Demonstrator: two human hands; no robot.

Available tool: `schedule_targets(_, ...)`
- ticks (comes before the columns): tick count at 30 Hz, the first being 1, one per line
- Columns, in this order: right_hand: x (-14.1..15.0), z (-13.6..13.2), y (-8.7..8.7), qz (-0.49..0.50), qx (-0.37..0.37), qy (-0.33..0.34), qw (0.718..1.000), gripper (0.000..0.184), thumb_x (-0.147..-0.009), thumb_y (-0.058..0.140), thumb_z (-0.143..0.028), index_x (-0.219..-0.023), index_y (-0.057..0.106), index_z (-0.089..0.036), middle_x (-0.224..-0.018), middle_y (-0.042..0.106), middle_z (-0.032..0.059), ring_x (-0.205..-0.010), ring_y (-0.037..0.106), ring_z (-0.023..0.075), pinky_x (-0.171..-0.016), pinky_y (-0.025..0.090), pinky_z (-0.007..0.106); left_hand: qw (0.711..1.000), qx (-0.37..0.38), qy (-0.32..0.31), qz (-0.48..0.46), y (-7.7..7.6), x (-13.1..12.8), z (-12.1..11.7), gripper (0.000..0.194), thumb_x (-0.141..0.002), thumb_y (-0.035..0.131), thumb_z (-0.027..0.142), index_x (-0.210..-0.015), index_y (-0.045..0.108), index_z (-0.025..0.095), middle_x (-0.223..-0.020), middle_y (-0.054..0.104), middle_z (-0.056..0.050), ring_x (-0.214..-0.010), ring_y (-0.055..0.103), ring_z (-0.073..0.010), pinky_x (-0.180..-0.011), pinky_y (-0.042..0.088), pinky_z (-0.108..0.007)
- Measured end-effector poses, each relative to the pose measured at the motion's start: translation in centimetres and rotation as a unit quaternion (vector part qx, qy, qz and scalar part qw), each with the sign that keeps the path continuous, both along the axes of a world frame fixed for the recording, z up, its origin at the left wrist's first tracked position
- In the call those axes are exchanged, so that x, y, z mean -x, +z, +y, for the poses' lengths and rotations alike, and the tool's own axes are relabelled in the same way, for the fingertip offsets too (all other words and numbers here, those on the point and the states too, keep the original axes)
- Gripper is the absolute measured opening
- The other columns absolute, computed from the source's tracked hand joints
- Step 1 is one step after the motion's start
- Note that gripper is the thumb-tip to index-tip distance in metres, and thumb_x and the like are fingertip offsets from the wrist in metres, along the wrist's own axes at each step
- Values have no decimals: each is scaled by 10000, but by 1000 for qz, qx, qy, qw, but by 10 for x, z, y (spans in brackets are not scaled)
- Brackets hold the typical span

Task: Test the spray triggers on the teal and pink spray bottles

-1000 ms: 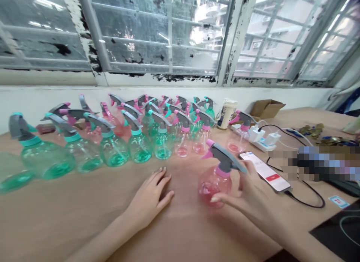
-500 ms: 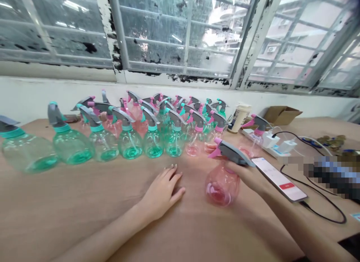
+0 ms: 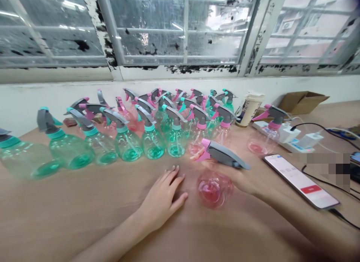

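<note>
My right hand (image 3: 242, 177) is closed behind the neck of a pink spray bottle (image 3: 215, 188), which tilts under its grey and pink trigger head. Its fingertips show just left of the pink trigger; the sprayer hides much of the hand. Flat on the wooden table (image 3: 92, 205), my left hand (image 3: 161, 196) lies with fingers apart and holds nothing. Beyond it stands a front row of green spray bottles, among them one with a turquoise collar (image 3: 153, 143). A clear pink spray bottle (image 3: 200, 136) is at that row's right part.
More green and pink spray bottles crowd behind the row, near the wall. To the right are a single pink spray bottle (image 3: 263, 138), a paper cup (image 3: 249, 110), a cardboard box (image 3: 302, 102), a power strip with chargers (image 3: 295, 140) and a phone (image 3: 300, 181) on a cable.
The pink spray bottle in my right hand has shifted a little left and tilted more. My left hand stays flat in place. The view has turned slightly.
</note>
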State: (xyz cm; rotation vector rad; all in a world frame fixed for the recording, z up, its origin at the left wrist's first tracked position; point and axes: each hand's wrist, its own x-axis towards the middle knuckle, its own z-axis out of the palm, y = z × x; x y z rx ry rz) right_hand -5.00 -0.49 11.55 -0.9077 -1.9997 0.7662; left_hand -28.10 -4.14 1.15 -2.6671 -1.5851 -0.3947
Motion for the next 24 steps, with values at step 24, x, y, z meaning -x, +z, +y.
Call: schedule_targets(24,5,15,-15,86,135,114,981,286,-873,636,-370,-1144,666,-283,-975,742,6,-1026,689,224,-927,558,399,1000,-3,-12,-14,-2,2,2,463,-985,468,445,-1344,544,164,-1493,440,-156,-1369,412,-340,-1081,389,-531)
